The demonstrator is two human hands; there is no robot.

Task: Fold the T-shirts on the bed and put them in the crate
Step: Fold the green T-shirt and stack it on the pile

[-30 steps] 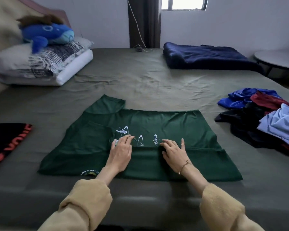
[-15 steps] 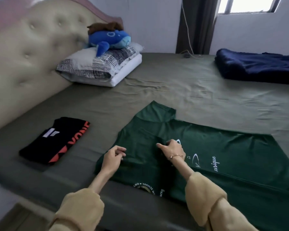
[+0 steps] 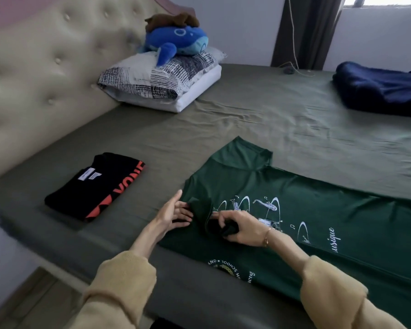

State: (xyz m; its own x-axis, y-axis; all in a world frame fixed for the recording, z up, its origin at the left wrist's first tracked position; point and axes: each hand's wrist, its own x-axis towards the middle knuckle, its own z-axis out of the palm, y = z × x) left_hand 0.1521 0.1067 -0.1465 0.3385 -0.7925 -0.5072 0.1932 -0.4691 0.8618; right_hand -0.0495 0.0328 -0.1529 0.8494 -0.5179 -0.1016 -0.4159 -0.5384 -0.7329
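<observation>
Green T-shirt [image 3: 318,210] lies spread on the olive bed [image 3: 247,115], printed side up, toward four o'clock of the view. The right hand [image 3: 237,227] pinches a bunched fold of its fabric near the left edge; the left hand [image 3: 173,212], at nine o'clock of that fold, is released, fingers straight against the cloth. A folded black T-shirt [image 3: 97,186] lies well apart at nine o'clock.

Blue plush whale [image 3: 176,42] atop stacked pillows [image 3: 159,84].
</observation>
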